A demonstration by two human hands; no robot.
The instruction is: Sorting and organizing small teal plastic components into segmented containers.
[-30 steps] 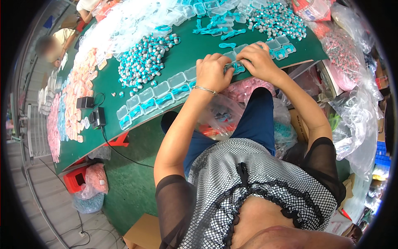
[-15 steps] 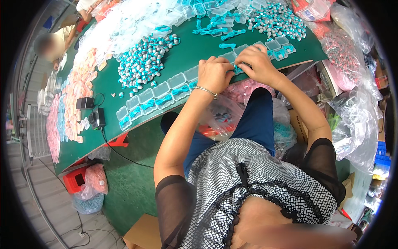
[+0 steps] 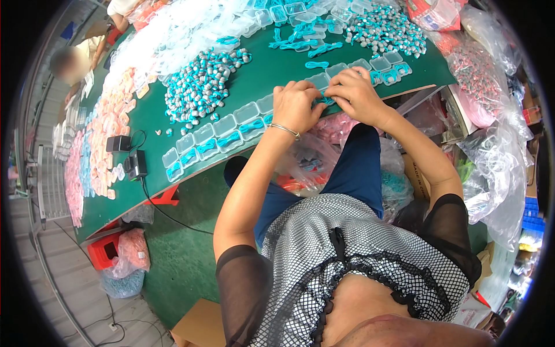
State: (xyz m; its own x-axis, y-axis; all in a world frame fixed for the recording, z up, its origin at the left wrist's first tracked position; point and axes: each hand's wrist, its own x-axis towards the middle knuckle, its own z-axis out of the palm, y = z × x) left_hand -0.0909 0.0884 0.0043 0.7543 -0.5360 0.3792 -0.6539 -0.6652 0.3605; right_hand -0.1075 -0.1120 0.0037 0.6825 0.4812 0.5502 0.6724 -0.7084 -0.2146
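My left hand (image 3: 296, 106) and my right hand (image 3: 357, 93) meet over the row of clear plastic cases near the table's front edge. Their fingers are closed in a pinch on a teal cord coil (image 3: 327, 100), which they partly hide. To the left, lidded cases stand open, with a teal cord bundle (image 3: 228, 139) lying in the near half of each. More filled cases (image 3: 389, 76) lie to the right of my right hand. Just beyond my hands a loose cord bundle (image 3: 317, 65) rests on the green tabletop (image 3: 254, 72).
A heap of small teal-and-grey pieces (image 3: 196, 87) lies beyond the row, with a similar heap (image 3: 384, 29) at far right. Clear empty cases (image 3: 173, 40) pile up at the back. Black adapters (image 3: 136, 164) sit at left. Another person (image 3: 87, 55) is at far left.
Both hands have shifted slightly left and closer together over the cord. The cases and heaps stay where they were.
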